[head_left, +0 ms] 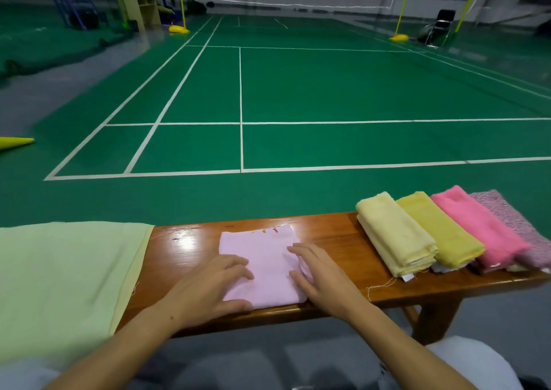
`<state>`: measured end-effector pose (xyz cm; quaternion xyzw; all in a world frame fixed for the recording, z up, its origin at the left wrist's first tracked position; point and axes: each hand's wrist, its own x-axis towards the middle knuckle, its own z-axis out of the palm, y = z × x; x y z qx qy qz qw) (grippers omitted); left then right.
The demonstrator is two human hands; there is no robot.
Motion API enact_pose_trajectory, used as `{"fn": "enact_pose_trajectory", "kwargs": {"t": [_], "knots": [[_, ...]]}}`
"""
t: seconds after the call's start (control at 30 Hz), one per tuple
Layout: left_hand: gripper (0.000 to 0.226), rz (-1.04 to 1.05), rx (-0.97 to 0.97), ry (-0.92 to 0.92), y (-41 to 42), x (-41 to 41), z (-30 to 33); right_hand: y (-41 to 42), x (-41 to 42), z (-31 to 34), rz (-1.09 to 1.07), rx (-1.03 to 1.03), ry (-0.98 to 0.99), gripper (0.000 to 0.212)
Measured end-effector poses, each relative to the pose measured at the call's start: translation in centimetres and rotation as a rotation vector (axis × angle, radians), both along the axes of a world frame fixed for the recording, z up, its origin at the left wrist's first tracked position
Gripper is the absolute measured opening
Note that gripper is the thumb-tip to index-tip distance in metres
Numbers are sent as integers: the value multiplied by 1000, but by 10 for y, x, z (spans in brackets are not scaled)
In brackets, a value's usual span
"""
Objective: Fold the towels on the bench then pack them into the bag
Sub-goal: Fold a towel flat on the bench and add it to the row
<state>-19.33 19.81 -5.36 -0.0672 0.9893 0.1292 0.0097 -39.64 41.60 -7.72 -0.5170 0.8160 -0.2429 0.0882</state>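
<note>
A folded pale pink towel [262, 267] lies flat on the wooden counter [328, 234], its long axis running from the near edge toward the court. The left hand [208, 288] and right hand [322, 279] press on its sides, each grip wide with straight fingers. To the right, four folded towels [447, 231] lie side by side, angled; a light green cloth [59, 279] covers the counter's left end.

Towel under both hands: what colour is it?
Pale pink towel, with small orange and pink marks along its far edge; the head view shows it.
</note>
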Motion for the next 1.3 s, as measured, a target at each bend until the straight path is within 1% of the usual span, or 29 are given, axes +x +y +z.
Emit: {"fn": "enact_pose_trajectory", "kwargs": {"t": [0.07, 0.17, 0.23, 0.3, 0.37, 0.4, 0.47, 0.5, 0.6, 0.7, 0.77, 0.87, 0.9, 0.93, 1.0, 1.03, 1.07, 1.13, 1.2, 1.23, 1.27, 1.3], "knots": [[63, 9, -45, 22, 2, 4, 5, 0, 7, 2, 34, -53, -16, 45], [56, 55, -131, 17, 5, 4, 10, -3, 17, 4, 85, -57, -40, 41], [49, 41, -203, 46, 5, 1, 10, -7, 24, 6, 142, -18, -42, 46], [43, 14, -213, 75, 3, -1, 8, -11, 29, 5, 198, 39, 43, 56], [44, 21, -146, 68, 0, -2, 5, -14, 30, 2, 220, 86, 153, 63], [44, 46, -83, 70, -2, -2, 6, -15, 28, 1, 223, 99, 197, 61], [43, 131, 77, 93, -5, -1, 9, -15, 24, -2, 218, 80, 236, 52], [43, 174, 136, 108, -7, 0, 10, -15, 21, -1, 194, 46, 202, 46], [40, 226, 210, 101, -7, 2, 11, -15, 18, 5, 46, -56, -30, 33], [46, 175, 180, 98, -2, 3, 10, -17, 17, 5, -25, -91, -118, 31], [35, 196, 210, 138, -3, 1, 11, -19, 15, 6, -47, -136, -183, 31], [16, 274, 383, 260, -11, -3, 13, -24, 10, 8, -137, -219, -326, 17], [13, 316, 414, 292, -14, -5, 13, -28, 8, 6, -187, -233, -340, 23], [11, 365, 431, 318, -16, -8, 11, -31, 5, 4, -235, -226, -347, 33], [11, 446, 461, 358, -19, -17, 6, -39, 0, -2, -318, -179, -365, 48], [13, 466, 473, 368, -21, -22, 1, -42, -2, -6, -359, -139, -357, 49], [16, 481, 458, 370, -24, -27, -5, -45, -3, -6, -400, -81, -306, 46], [24, 521, 330, 353, -29, -35, -16, -46, -3, -2, -503, 32, -130, 42], [33, 531, 176, 363, -30, -39, -22, -47, -2, 5, -570, 22, 85, 44], [40, 494, 121, 359, -26, -40, -23, -48, -1, 8, -537, -14, 172, 47], [50, 438, 77, 318, -20, -42, -24, -48, 2, 12, -447, -47, 199, 50], [63, 373, 41, 260, -12, -43, -25, -49, 7, 15, -312, -41, 180, 53]]}}
